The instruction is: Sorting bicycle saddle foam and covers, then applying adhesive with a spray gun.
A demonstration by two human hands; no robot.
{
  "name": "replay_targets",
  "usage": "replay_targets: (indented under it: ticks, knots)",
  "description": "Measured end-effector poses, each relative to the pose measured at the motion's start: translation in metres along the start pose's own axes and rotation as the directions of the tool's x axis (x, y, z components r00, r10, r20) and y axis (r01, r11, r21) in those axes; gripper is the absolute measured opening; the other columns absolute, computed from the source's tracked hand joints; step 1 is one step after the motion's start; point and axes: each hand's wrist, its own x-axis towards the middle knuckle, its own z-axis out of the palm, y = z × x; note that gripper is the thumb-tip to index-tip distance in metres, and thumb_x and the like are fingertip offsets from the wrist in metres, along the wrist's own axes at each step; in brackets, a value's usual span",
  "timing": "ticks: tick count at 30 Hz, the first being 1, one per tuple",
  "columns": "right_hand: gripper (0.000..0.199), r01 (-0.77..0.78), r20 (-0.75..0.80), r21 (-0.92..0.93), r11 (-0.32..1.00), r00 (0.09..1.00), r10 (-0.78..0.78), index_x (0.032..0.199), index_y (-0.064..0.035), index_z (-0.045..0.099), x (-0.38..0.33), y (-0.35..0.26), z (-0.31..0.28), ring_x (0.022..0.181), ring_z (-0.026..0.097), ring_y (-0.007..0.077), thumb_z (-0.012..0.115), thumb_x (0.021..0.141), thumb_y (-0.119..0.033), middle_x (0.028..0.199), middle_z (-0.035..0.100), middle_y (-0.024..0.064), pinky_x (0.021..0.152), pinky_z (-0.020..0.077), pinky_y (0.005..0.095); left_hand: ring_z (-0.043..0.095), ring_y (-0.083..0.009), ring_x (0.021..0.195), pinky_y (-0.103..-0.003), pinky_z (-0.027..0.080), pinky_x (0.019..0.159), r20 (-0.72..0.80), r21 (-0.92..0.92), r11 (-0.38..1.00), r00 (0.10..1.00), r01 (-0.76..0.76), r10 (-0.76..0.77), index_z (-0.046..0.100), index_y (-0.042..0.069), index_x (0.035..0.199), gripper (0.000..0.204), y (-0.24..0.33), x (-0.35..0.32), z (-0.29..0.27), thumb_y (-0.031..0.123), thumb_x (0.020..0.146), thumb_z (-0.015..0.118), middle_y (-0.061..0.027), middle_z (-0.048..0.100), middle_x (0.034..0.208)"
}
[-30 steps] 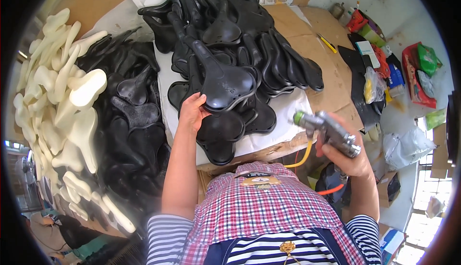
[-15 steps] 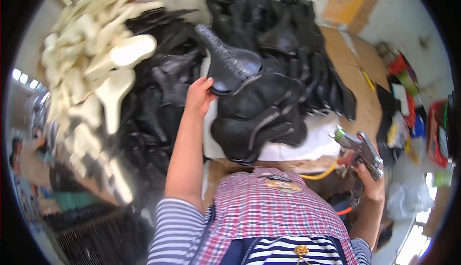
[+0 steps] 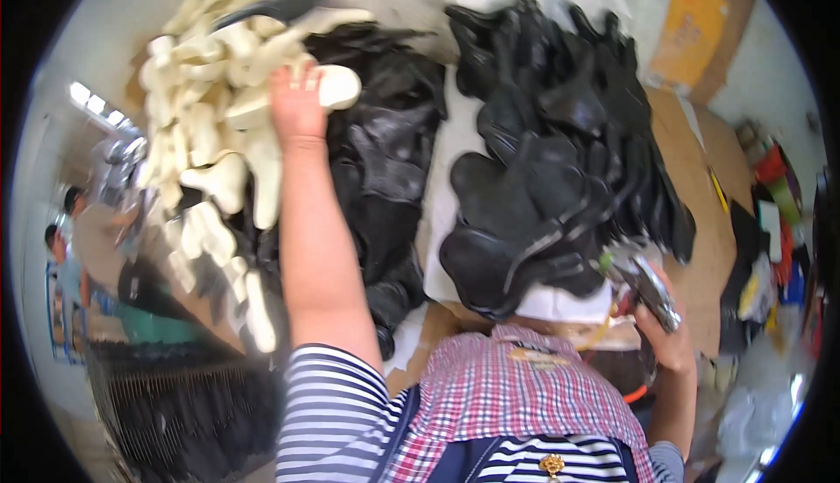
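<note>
My left hand (image 3: 300,108) is over the heap of cream saddle-shaped pads (image 3: 206,124), its fingers apart. One bright cream pad (image 3: 339,87) lies right at its fingertips; whether they touch is hard to tell. Beyond the hand, a dark saddle-shaped piece (image 3: 278,3), smeared by motion, is over the far end of that heap. My right hand (image 3: 667,330) is closed round a silver pistol-shaped air tool (image 3: 643,283) beside the near right corner of the black saddle pile. Black bicycle saddles (image 3: 525,212) are stacked in front of me on a white surface.
Black sheet-like covers (image 3: 385,146) lie between the two heaps. Brown cardboard (image 3: 700,247) borders the saddles on the right, with bags and coloured clutter (image 3: 774,220) past it. A co-worker (image 3: 101,238) is at the far left, above a rack of dark pieces (image 3: 184,413).
My left hand has let go of the speckled black saddle and moved left and farther away, over the cream pads. The right hand keeps the tool. The view has swung left.
</note>
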Motion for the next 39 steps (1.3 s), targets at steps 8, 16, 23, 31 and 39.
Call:
replay_targets:
  ticks: [8,16,23,31,39]
  knots:
    - [0.060,-0.015,-0.043,0.102,0.995,0.999,0.020,0.137,0.0001,0.033,-0.009,-0.006,0.005,0.089,0.058,0.0180,0.061,0.086,-0.015,0.100,0.059,0.0116,0.082,0.0471,0.0336,0.054,-0.0132,0.072,-0.027,0.043,0.059,-0.301,0.895,-0.122,0.381,0.428,-0.874,0.043,0.004,0.131,0.076,-0.134,-0.168,-0.091,0.038,0.071,0.075,-0.0046,0.062,0.094]
    - [0.062,-0.035,-0.094,0.074,0.997,0.995,0.042,0.138,-0.0006,0.032,-0.030,-0.005,0.006,0.090,0.059,0.0188,0.062,0.085,-0.014,0.101,0.060,0.0122,0.082,0.0472,0.0335,0.060,-0.0141,0.078,-0.025,0.048,0.070,-0.070,0.726,0.259,0.443,0.637,-0.894,0.060,0.000,0.101,0.028,-0.136,-0.195,-0.059,0.005,0.075,0.070,-0.0052,0.064,0.087]
    - [0.061,-0.073,0.008,0.028,0.997,0.997,0.072,0.133,-0.0008,0.038,-0.044,-0.017,0.017,0.086,0.057,0.0137,0.066,0.080,-0.008,0.094,0.060,0.0070,0.078,0.0465,0.0298,0.062,-0.0168,0.080,-0.029,0.052,0.075,-0.209,0.200,0.746,0.771,0.636,-0.601,0.056,0.003,0.092,0.009,-0.140,-0.182,-0.058,0.002,0.084,0.061,-0.0073,0.063,0.088]
    - [0.064,0.108,-0.294,0.098,0.989,0.953,-0.075,0.134,-0.0005,0.037,-0.026,-0.033,0.028,0.075,0.057,0.0160,0.066,0.080,-0.018,0.086,0.059,0.0112,0.070,0.0472,0.0294,0.062,-0.0180,0.082,-0.032,0.052,0.076,-0.239,0.158,0.714,0.728,0.682,-0.643,0.056,0.003,0.093,0.011,-0.150,-0.195,-0.074,0.000,0.084,0.059,-0.0068,0.063,0.089]
    - [0.064,-0.061,-0.116,0.120,0.991,0.990,0.075,0.135,-0.0011,0.036,-0.043,-0.026,0.025,0.086,0.056,0.0150,0.067,0.081,-0.011,0.096,0.059,0.0088,0.077,0.0466,0.0299,0.054,-0.0290,0.101,-0.044,0.039,0.094,-0.349,-0.157,0.882,0.810,0.445,-0.471,0.055,0.004,0.103,0.031,-0.130,-0.115,-0.115,0.032,0.091,0.049,-0.0114,0.059,0.105]
